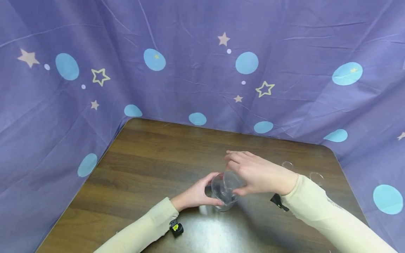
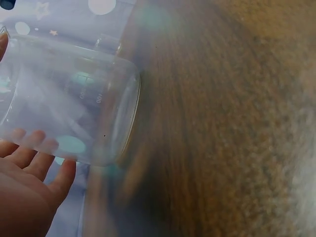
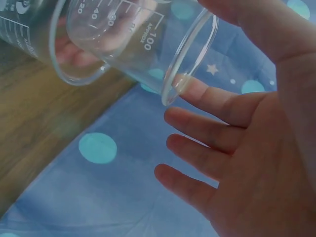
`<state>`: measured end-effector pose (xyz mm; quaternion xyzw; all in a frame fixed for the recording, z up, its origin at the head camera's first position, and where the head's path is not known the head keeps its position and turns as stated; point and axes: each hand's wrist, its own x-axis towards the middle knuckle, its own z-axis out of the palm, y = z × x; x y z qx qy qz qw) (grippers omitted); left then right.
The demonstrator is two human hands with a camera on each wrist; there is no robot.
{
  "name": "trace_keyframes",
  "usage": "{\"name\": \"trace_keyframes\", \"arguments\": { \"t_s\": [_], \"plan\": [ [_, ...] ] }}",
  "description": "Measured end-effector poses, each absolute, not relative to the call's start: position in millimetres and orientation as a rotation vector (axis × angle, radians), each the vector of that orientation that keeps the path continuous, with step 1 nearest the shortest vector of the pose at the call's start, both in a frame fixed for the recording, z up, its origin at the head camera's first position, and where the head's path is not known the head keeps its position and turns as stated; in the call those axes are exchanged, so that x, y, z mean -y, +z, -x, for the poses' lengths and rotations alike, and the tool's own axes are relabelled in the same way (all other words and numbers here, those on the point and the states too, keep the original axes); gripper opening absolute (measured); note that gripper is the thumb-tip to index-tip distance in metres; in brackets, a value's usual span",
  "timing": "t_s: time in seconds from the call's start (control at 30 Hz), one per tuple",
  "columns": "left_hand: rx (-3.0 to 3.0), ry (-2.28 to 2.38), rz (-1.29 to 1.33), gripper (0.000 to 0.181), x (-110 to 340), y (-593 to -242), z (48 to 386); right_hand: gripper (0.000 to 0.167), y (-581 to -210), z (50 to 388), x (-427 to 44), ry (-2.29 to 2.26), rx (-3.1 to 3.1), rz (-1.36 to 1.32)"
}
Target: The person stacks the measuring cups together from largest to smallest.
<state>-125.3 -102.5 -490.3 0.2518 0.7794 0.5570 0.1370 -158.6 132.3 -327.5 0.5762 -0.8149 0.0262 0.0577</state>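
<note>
In the head view my left hand [image 1: 200, 192] grips a larger clear glass beaker [image 1: 225, 207], thumb on the near side and fingers on the far side. The left wrist view shows this beaker [image 2: 74, 98] tilted, with faint white markings. My right hand [image 1: 257, 172] pinches the rim of a smaller clear beaker [image 1: 233, 180] between thumb and forefinger. Seen from the right wrist, the smaller beaker [image 3: 128, 42], with a printed scale up to 100, tilts bottom-first into the mouth of the larger one. The other right fingers are spread away from the glass.
Two clear round rims, one farther back [image 1: 287, 164] and one nearer [image 1: 316, 178], stand on the right of the wooden table [image 1: 142, 168], partly behind the right arm. A purple curtain [image 1: 196, 42] with stars and dots encloses the table's back and sides.
</note>
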Motion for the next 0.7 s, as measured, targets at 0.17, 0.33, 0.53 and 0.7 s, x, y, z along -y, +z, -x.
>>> {"name": "trace_keyframes", "arguments": {
  "t_s": [0.17,0.33,0.53,0.7],
  "plan": [
    [-2.251,1.61,-0.737,0.09,102.0,-490.5,126.9,0.057,-336.0,160.2,-128.9,0.033,2.475,-1.763],
    [-2.23,1.623,-0.726,0.087,102.3,-491.1,127.5,0.057,-346.0,160.7,-126.4,0.013,2.491,-1.776],
    [-2.214,1.632,-0.735,0.087,103.4,-490.5,128.2,0.061,-358.6,162.7,-123.3,0.003,2.488,-1.802],
    [-2.178,1.628,-0.685,0.096,105.1,-490.8,129.0,0.065,-366.1,163.6,-119.7,-0.03,2.526,-1.824]
  ]
}}
